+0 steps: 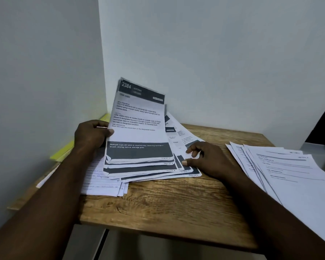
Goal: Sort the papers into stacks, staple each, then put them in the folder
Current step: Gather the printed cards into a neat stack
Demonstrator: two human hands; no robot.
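Papers (139, 119) with dark header and footer bands stand tilted up in the middle of the frame, their lower edges resting on a fanned pile (154, 174) of similar printed sheets that lies flat on the wooden desk (167, 209). The front sheet of the raised bundle shows the number 2384 in its dark top band.

The left hand (91, 134) grips the raised bundle by its left edge, thumb pressed on the front of the sheet and fingers curled behind it. The right hand (208, 158) lies just right of centre with its fingers relaxed and slightly bent. Its thumb and fingertips rest on the right side of the fanned pile, and it grasps nothing.

Lined handwritten sheets (101, 182) lie under the lower left corner of the pile. At the right of the frame a separate spread of white text sheets (289, 175) overhangs the desk's right edge, apart from the pile. A yellow folder (64, 151) sits at the left, along the desk's edge by the white wall (214, 53), partly hidden behind the left forearm.
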